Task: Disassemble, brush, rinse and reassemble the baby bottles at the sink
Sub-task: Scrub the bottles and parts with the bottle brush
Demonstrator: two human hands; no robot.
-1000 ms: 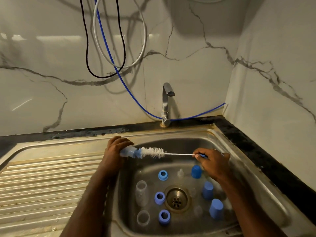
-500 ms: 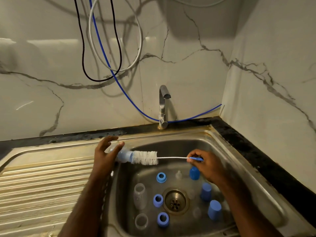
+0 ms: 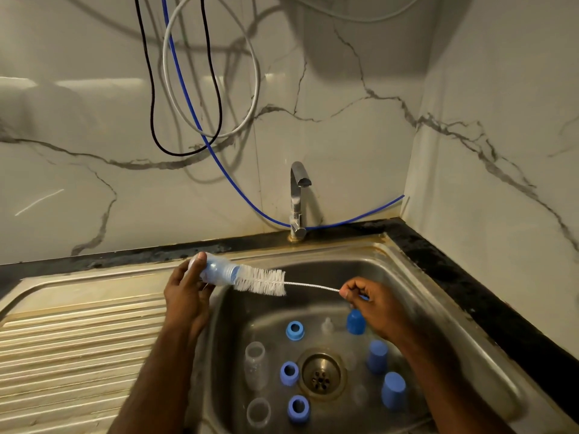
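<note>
My left hand (image 3: 187, 296) grips a clear baby bottle (image 3: 216, 270) held sideways over the sink's left rim, mouth pointing right. A white bottle brush (image 3: 261, 280) sticks out of that mouth, its tip inside the bottle. My right hand (image 3: 372, 303) pinches the brush's wire stem and blue handle above the basin. In the steel sink (image 3: 416, 296) lie two clear bottles (image 3: 256, 364) (image 3: 258, 411), three blue screw rings (image 3: 294, 330) (image 3: 289, 373) (image 3: 298, 408), three blue caps (image 3: 356, 322) (image 3: 377, 356) (image 3: 394, 390) and a clear teat (image 3: 327, 325).
A chrome tap (image 3: 297, 198) stands at the back, turned off. The drain (image 3: 322, 374) is in the basin's middle. A ribbed steel draining board (image 3: 72, 346) stretches left. Black, white and blue cables (image 3: 188, 120) hang on the marble wall. A marble side wall closes the right.
The bottle has lifted and tilted up at its base, and more of the brush head now shows outside its mouth. My right hand has dropped slightly and drawn the stem to the right.
</note>
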